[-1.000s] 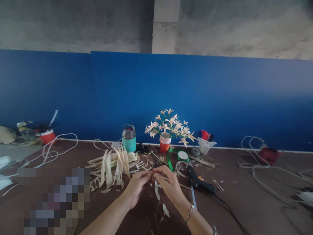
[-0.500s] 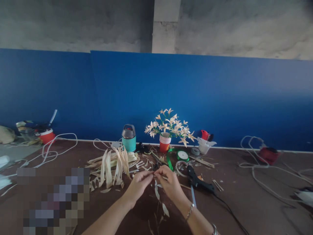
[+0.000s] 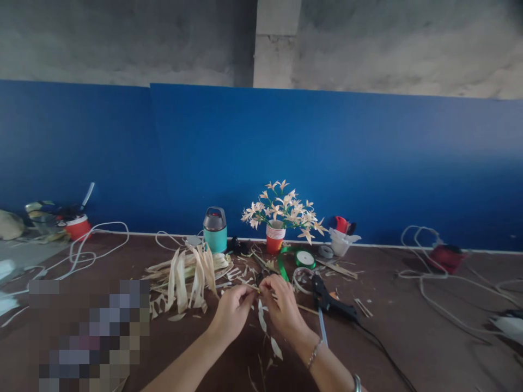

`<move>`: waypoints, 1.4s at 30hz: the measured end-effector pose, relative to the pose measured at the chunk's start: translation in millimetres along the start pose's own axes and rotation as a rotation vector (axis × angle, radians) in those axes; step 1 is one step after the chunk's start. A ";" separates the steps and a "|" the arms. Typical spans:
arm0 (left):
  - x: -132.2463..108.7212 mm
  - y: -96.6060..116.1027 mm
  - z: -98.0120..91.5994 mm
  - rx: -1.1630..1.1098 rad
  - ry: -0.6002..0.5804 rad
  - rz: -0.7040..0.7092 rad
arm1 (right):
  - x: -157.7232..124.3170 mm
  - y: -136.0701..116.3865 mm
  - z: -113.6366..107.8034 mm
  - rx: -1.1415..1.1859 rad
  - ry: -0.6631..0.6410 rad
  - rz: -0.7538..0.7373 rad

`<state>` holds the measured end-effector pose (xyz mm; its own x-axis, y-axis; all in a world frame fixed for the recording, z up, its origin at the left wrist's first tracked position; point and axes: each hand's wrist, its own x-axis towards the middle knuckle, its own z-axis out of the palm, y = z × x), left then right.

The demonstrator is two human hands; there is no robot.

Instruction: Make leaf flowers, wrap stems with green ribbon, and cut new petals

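Observation:
My left hand (image 3: 234, 310) and my right hand (image 3: 281, 306) meet at the middle of the brown table (image 3: 400, 337), fingertips nearly touching. Both are pinched round something small that I cannot make out. A thin stem with pale leaves (image 3: 262, 317) hangs or lies just below the fingertips. Left of my left hand is a heap of dried pale husks (image 3: 183, 280). A black glue gun (image 3: 333, 305) with a clear stick lies right of my right hand, and scissors show partly behind the fingers.
Behind the hands stand a teal lantern-shaped container (image 3: 215, 231), a red cup (image 3: 275, 238) of pale flowers, a green ribbon roll (image 3: 305, 259) and a white cup (image 3: 341, 243). White cables (image 3: 423, 279) lie at both sides, before a blue panel (image 3: 327, 158).
My left hand has drawn slightly back and its fingers are more curled. My right hand has shifted a little, its fingers more bent, still close to the left fingertips.

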<state>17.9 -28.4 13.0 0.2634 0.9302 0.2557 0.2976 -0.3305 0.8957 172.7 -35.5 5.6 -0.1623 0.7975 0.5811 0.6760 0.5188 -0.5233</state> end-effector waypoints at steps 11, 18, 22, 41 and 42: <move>-2.3 -2.8 -0.7 0.320 0.022 0.155 | 2.2 -2.8 -4.7 -0.303 -0.116 -0.114; -5.9 6.3 -1.0 0.471 0.000 0.265 | 2.5 4.9 -3.6 -0.280 -0.104 -0.119; -5.5 4.8 -1.1 0.531 -0.020 0.330 | 3.5 6.8 -3.4 -0.251 -0.064 -0.049; -3.4 -2.5 -0.9 0.424 0.049 0.232 | 15.0 3.4 -8.8 -0.057 -0.095 0.230; -4.2 -1.2 -0.7 0.387 0.059 0.219 | 15.9 2.0 -10.0 -0.057 -0.103 0.229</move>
<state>15.8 -31.9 11.1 0.3093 0.8352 0.4547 0.5645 -0.5461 0.6190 178.7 -24.9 20.0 -0.0706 0.9211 0.3830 0.7426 0.3048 -0.5963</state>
